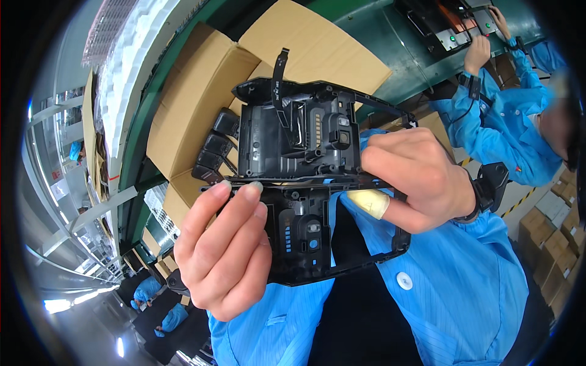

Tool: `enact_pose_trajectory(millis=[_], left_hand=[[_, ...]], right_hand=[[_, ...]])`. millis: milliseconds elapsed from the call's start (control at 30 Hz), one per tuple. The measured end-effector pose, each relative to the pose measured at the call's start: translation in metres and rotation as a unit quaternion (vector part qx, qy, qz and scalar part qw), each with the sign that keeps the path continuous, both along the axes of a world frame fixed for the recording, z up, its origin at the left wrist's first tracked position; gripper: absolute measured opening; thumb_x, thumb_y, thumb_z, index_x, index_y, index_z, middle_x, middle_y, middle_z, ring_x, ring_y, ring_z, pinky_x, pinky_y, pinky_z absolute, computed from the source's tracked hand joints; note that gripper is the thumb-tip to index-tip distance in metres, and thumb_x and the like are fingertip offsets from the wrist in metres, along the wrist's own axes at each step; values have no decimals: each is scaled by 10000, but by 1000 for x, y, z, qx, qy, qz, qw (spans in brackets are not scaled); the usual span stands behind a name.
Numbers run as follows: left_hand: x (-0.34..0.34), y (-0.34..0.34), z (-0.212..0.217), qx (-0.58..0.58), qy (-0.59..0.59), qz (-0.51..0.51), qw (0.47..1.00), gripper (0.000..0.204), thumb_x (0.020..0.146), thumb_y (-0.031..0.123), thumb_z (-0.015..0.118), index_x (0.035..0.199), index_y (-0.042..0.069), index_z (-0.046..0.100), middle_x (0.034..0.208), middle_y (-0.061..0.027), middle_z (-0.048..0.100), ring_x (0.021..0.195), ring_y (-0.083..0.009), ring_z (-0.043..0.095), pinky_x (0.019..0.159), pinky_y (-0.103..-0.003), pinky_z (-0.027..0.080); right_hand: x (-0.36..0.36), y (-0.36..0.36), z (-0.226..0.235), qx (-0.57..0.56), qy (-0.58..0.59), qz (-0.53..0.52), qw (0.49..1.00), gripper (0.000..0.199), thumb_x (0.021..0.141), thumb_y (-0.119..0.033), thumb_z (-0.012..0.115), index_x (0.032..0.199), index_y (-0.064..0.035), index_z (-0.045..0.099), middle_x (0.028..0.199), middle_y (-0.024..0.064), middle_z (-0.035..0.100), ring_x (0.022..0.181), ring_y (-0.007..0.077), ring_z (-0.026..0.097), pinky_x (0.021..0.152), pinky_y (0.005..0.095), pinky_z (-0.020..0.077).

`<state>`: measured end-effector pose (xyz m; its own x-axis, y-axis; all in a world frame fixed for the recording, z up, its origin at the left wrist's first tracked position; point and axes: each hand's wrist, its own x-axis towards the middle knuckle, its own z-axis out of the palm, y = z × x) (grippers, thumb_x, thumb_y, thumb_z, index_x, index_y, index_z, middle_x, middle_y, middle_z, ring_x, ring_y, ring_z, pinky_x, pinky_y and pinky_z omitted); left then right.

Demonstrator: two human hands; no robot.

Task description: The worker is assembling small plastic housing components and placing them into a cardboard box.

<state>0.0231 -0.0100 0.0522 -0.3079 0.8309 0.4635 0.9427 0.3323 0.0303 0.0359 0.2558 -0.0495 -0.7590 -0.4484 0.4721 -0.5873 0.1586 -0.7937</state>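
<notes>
Two black plastic device housings lie edge to edge before me. The upper housing (259,143) shows its inside, with a camera window, ribs and a dark flex cable (279,79) sticking up. Below it, the lower housing (297,266) has a similar window and an open frame at its right. My left hand (226,256) is closed, fingertips pinching the long edge where the housings meet. At the right end, my right hand (421,177) is closed round both housings, a yellow cover on its thumb. Its fingers partly hide the frames.
An open cardboard box (189,116) stands behind the housings, with several small black parts (215,145) inside. A green bench (366,49) runs beyond it. At the right, a person in a blue sleeve (494,134) handles a black fixture (436,27). Several cartons (549,247) are stacked at far right.
</notes>
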Motion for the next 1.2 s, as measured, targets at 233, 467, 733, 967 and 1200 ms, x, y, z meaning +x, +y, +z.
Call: enact_pose_trajectory(millis=[233, 467, 733, 967, 1200], left_hand=[[1, -7, -5, 13, 17, -8, 1000, 168, 722, -66, 733, 779, -28, 579, 825, -185, 718, 896, -351, 754, 789, -504, 649], [4, -10, -1, 13, 29, -9, 999, 135, 739, -9, 722, 764, -21, 590, 801, -170, 718, 878, -336, 755, 775, -478, 648], [1, -12, -2, 30, 25, -6, 999, 96, 734, -12, 706, 764, -6, 614, 793, -157, 717, 871, -323, 755, 776, -462, 641], [-2, -10, -14, 19, 52, 7, 998, 67, 733, -3, 700, 779, 20, 657, 791, -119, 731, 883, -297, 756, 815, -432, 630], [1, -14, -23, 12, 56, 38, 998, 85, 724, 33, 733, 802, 26, 702, 820, -119, 747, 952, -289, 747, 840, -418, 619]], right_hand=[[-1, -2, 6, 16, 22, -2, 1000, 258, 742, -113, 748, 877, -13, 553, 637, 108, 490, 564, 327, 546, 480, 442, 401], [-4, -6, 6, 19, 46, 0, 999, 279, 694, -108, 744, 864, -16, 543, 643, 107, 491, 577, 314, 556, 481, 426, 412], [-10, -8, 5, 20, 55, 8, 998, 296, 661, -97, 736, 883, -4, 563, 650, 109, 504, 587, 318, 559, 500, 420, 423], [-15, -7, -1, 46, 96, -32, 994, 366, 534, -98, 717, 860, -9, 574, 648, 89, 502, 591, 289, 548, 511, 396, 423], [-17, -11, -2, 63, 143, -79, 985, 322, 506, -88, 692, 791, -29, 556, 613, 61, 475, 583, 258, 532, 504, 373, 404]])
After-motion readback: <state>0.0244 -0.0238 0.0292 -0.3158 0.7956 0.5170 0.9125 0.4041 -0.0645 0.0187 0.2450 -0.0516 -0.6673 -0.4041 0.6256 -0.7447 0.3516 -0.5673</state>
